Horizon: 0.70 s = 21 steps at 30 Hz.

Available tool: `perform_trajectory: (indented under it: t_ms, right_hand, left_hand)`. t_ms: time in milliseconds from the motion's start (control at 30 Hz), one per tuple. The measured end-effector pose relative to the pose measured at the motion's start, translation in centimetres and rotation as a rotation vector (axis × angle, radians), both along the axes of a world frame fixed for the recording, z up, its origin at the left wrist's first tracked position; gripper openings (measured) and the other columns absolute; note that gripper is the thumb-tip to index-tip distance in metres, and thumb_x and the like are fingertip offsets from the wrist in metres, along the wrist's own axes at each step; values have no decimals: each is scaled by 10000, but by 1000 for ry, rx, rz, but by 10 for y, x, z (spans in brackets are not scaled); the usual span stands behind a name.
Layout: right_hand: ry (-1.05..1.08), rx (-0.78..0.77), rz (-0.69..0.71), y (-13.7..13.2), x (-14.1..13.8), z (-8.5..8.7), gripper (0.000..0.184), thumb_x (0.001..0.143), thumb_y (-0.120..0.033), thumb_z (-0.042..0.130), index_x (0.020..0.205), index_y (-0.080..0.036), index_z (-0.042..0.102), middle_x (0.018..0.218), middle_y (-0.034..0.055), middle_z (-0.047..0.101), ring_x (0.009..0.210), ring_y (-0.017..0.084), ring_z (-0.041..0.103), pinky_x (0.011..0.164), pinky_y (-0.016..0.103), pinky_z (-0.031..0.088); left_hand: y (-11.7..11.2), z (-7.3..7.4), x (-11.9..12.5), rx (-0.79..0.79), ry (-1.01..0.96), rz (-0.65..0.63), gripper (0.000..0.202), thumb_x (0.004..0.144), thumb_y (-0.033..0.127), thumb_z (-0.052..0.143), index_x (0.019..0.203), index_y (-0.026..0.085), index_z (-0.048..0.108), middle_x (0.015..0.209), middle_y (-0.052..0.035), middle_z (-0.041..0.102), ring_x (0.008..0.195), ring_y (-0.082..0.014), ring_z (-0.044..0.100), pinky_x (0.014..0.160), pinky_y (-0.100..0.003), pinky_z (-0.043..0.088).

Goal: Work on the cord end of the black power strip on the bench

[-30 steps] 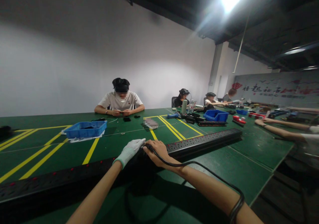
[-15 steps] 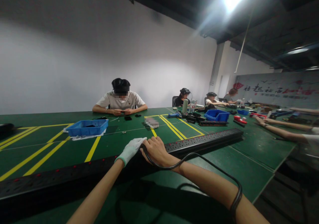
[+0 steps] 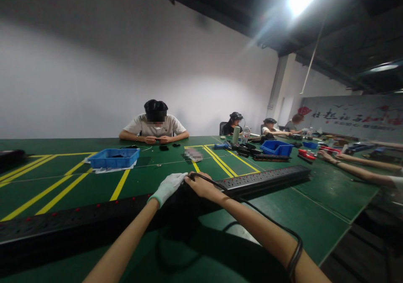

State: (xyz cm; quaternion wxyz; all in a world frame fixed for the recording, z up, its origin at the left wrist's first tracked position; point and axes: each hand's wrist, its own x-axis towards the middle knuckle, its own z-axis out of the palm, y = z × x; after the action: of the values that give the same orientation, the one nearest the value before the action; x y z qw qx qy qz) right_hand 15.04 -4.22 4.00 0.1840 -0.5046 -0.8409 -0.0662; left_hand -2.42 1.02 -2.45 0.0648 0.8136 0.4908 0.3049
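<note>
A black cable (image 3: pixel 267 213) runs from between my hands, over my right wrist and around my right forearm. My right hand (image 3: pixel 203 185), bare, is closed on the cable near its upper end. White-gloved with a pale green cuff, my left hand (image 3: pixel 170 186) meets it there, fingers pinched together at the cable; the fingertips are partly hidden. Beneath both hands lies a long black power strip (image 3: pixel 103 213) with sockets and small red switches. It extends to the left edge and far to the right; its middle is hidden by my hands.
A blue tray (image 3: pixel 113 159) stands on the green table (image 3: pixel 315 203) at left. Farther right are a blue bin (image 3: pixel 277 148), a blue tool (image 3: pixel 222 146), a bottle (image 3: pixel 236 135) and red-and-white parts (image 3: pixel 306 155). Co-workers sit opposite; another person's arms (image 3: pixel 355 169) reach in from the right.
The cable by my right hand now lies across the top of the hand and along the forearm, where before it looped below and bowed upward. My hands stay together over the power strip.
</note>
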Motion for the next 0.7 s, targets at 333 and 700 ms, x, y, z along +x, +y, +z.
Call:
perform_trajectory:
  t_ms: [333,700]
  right_hand:
    - [-60,200,71,-10,-10,-8,264,904,-417,419,909,-201,571,868,63,638,861,201,560,803,325,359]
    - [-151,373,159,-22,-15,-24,152,867,-310,486,933,-177,519,889,78,581,816,214,495,701,328,379]
  left_hand:
    - [2,4,2,-37,-85,2,332,800,222,439,1047,170,654,1123,-61,646,1068,-182,575,968,-299,410]
    - [7,-7,-2,-41,-169,-45,386,796,221,396,1088,149,638,1168,-59,623,1084,-167,565,1006,-296,379]
